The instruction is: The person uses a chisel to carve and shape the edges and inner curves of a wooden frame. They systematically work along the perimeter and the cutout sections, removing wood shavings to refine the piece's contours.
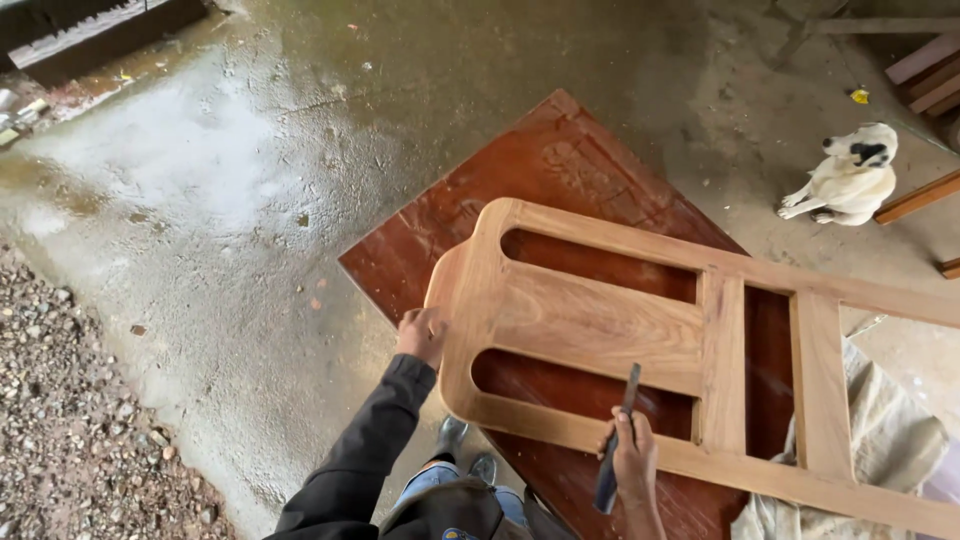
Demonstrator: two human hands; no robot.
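A light wooden frame with rounded corners and open slots lies across a dark red-brown board. My left hand rests against the frame's rounded left end, fingers curled on its edge. My right hand grips a thin dark tool, a file or chisel, with its tip pointing up at the frame's lower rail beside the lower slot.
The board sits on a wet concrete floor, with gravel at the left. A white dog sits at the right near stacked timber. A pale cloth sack lies under the frame's right end. My shoes show below.
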